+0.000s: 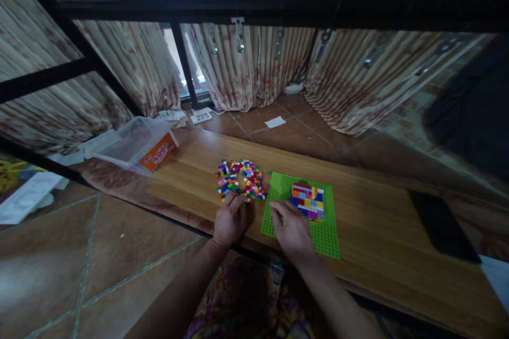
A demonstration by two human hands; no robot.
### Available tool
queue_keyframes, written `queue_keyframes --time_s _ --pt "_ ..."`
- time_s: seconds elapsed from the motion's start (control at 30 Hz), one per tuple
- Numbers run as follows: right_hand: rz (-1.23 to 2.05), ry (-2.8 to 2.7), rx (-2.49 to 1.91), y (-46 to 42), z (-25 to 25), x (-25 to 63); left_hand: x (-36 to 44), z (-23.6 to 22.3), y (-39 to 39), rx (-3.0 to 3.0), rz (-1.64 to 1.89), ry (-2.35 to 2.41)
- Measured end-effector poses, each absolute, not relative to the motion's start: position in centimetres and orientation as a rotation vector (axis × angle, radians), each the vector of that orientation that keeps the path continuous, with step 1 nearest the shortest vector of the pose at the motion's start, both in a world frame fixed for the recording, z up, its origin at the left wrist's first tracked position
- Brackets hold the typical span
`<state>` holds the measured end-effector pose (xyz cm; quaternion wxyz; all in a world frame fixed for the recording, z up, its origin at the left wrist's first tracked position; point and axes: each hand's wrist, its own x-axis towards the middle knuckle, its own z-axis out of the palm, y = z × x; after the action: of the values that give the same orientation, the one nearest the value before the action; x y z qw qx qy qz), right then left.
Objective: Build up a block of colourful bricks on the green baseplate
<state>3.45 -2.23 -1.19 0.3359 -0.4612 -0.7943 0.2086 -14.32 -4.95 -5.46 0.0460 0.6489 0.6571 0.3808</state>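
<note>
My left hand (230, 218) rests at the near edge of a pile of small coloured toy bricks (254, 180), its fingers curled together and their tips hidden from view. Over the left part of a green studded baseplate (330, 241) is my right hand (293, 229), thumb and fingers drawn together; whether a brick sits between them is too small to tell. Just beyond its knuckles, a patchwork of joined bricks (308, 198) in red, blue, orange, white, yellow and purple is built on the baseplate. My right hand hides part of its near left side.
A clear plastic box (123, 145) with an orange label stands at the left end of the wooden table (369, 222). A flat black object (441, 225) lies to the right. Black metal bars (278, 10) with hooks cross beyond the table, before striped curtains (246, 69).
</note>
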Motion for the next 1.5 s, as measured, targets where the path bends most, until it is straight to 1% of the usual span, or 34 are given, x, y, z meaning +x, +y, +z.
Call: queue_keyframes --time_s 0.2,0.5,0.87,1.17,1.5 --pt "0.467 -2.131 -1.321 -1.7 -2.2 1.5 -14.2 -5.4 -5.0 1.971 1.171 1.999" --pt "0.458 -2.178 -1.411 -1.1 -3.6 0.8 -14.3 -5.4 -5.0 1.979 1.158 2.011" --pt "0.366 -2.197 -1.44 0.0 -4.3 -0.1 -14.2 -5.4 -4.9 1.965 1.179 2.0" --pt "0.396 -2.174 -1.575 0.5 -4.0 -1.1 -14.2 -5.5 -5.0 1.96 1.179 2.01" --pt "0.25 -2.226 -1.613 0.3 -3.6 -1.7 -14.4 -5.5 -4.9 2.026 1.186 2.018"
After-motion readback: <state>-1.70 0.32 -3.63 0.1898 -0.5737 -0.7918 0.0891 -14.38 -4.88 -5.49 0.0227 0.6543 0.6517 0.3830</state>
